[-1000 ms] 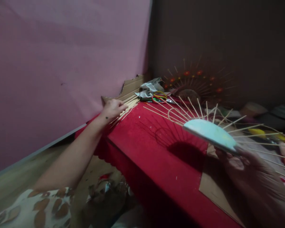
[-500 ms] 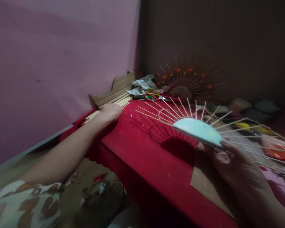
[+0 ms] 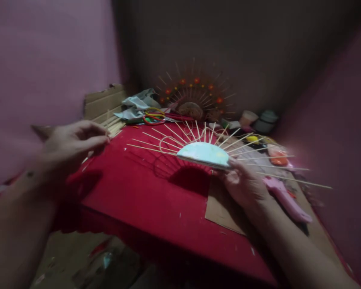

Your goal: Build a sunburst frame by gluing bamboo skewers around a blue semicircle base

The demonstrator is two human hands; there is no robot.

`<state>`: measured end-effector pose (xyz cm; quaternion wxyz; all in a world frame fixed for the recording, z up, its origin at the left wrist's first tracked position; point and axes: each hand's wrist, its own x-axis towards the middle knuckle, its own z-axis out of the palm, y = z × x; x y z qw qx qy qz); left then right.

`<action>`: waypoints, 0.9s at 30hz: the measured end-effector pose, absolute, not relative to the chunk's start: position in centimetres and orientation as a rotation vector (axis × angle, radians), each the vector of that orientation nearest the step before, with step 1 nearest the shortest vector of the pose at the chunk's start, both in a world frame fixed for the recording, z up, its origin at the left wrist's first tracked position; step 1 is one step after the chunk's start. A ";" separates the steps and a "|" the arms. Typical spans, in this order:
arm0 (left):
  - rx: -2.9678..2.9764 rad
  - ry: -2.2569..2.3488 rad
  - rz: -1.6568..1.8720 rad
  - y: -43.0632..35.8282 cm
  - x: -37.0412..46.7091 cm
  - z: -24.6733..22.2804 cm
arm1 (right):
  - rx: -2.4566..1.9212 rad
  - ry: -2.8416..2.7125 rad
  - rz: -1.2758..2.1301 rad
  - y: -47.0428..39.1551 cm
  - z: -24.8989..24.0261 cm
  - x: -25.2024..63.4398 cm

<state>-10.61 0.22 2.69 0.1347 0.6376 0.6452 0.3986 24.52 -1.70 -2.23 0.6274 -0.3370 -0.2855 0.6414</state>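
Note:
My right hand (image 3: pixel 243 182) grips the right end of a pale blue half-round board (image 3: pixel 203 153), its thumb and fingers at the flat edge. Thin wooden sticks (image 3: pixel 168 140) radiate from the board's curved side like sun rays, and a thin loop hangs among those on the left. The piece is raised above the red-covered table (image 3: pixel 132 188) and casts a shadow. My left hand (image 3: pixel 78 142) is at the far left, thumb and fingertips closed together beside a pile of loose sticks (image 3: pixel 116 126). What its fingertips hold, if anything, cannot be made out.
Scissors with red and yellow handles (image 3: pixel 154 116) lie at the back beside crumpled plastic (image 3: pixel 138 104) and cardboard (image 3: pixel 102 103). A finished-looking stick fan with red-orange flowers (image 3: pixel 195 90) leans behind. A pink glue gun (image 3: pixel 289 200) and brown board (image 3: pixel 224 208) are at right.
My left hand has lifted off the stick pile and drawn back toward me. The view has turned right; my right hand still holds the half-round piece.

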 end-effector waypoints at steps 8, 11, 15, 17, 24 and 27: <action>2.228 1.102 0.721 -4.5 1.5 1.3 | -0.738 -0.698 1.481 -1.8 -2.5 24.3; 2.405 0.985 0.742 -4.1 3.9 0.6 | -0.733 -0.709 1.486 -1.8 -2.5 24.3; 2.450 0.957 0.741 -4.1 5.4 0.0 | -0.722 -0.718 1.479 -1.7 -2.6 24.2; 2.451 0.974 0.736 -4.2 5.9 -0.2 | -0.722 -0.715 1.487 -1.8 -2.6 24.2; 2.435 1.029 0.722 -4.3 7.0 -0.1 | -0.739 -0.684 1.522 -1.9 -2.4 24.1; 2.418 1.070 0.710 -4.3 7.1 -0.1 | -0.717 -0.684 1.505 -1.9 -2.3 24.1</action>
